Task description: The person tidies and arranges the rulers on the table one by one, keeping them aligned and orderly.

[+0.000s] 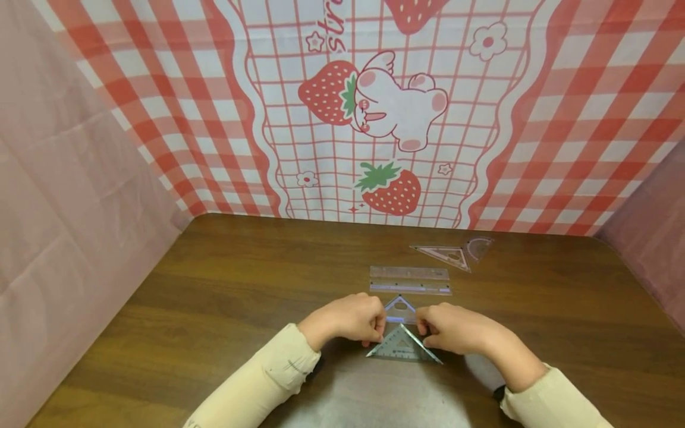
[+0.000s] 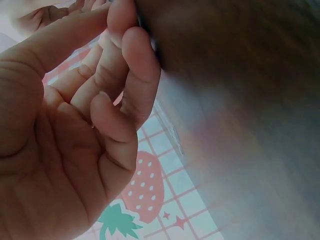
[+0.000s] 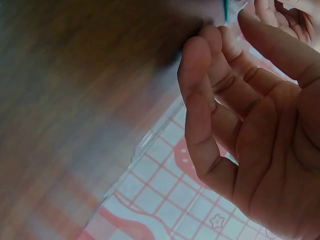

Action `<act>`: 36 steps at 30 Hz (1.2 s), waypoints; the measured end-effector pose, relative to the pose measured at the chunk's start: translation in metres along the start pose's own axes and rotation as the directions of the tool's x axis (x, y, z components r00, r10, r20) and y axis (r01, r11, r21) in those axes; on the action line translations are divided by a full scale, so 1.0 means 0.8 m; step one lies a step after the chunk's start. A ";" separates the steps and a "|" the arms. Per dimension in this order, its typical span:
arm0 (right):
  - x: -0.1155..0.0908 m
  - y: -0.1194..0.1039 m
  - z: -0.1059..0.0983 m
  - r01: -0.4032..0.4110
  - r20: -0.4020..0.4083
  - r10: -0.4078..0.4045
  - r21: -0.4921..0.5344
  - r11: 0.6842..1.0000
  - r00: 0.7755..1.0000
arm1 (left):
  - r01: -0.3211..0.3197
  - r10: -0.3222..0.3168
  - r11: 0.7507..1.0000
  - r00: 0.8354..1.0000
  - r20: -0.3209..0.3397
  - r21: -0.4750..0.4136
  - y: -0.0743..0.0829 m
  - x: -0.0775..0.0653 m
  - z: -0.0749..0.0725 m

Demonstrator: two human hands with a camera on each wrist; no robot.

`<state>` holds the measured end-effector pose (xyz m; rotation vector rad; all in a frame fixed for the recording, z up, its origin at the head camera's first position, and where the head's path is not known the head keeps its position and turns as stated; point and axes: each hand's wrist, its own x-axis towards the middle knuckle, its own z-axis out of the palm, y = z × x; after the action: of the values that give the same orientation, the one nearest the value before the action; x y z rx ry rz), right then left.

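Note:
A greenish transparent set square [image 1: 404, 349] is at the near middle of the table, its peak away from me. My left hand [image 1: 350, 318] pinches its left slanted edge with thumb and curled fingers; in the left wrist view, the fingertips [image 2: 137, 47] bend toward the thumb. On the opposite slanted edge, my right hand [image 1: 462, 330] pinches with thumb and fingers. A thin green edge [image 3: 226, 11] shows by these fingertips in the right wrist view. Just behind lies a clear set square [image 1: 399, 312] with a purple edge, partly hidden by the hands.
Farther back, a clear ruler [image 1: 410, 280] with purple marking lies flat. Behind it to the right are another clear set square [image 1: 446, 255] and a clear protractor [image 1: 480, 246]. A strawberry-print cloth [image 1: 396, 107] hangs along the back edge of the wooden table [image 1: 241, 273].

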<state>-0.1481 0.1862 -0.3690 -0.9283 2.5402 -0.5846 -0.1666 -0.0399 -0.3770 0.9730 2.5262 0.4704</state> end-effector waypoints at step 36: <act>-0.006 0.093 -0.079 -0.118 -0.418 0.086 -0.051 0.992 0.904 | -0.030 0.054 0.990 0.984 -0.169 0.141 -0.028 0.112 -0.078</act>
<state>-0.2132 0.2574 -0.3514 -0.7508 2.9872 -0.7247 -0.2695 -0.0044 -0.3542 1.0802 2.7289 0.4123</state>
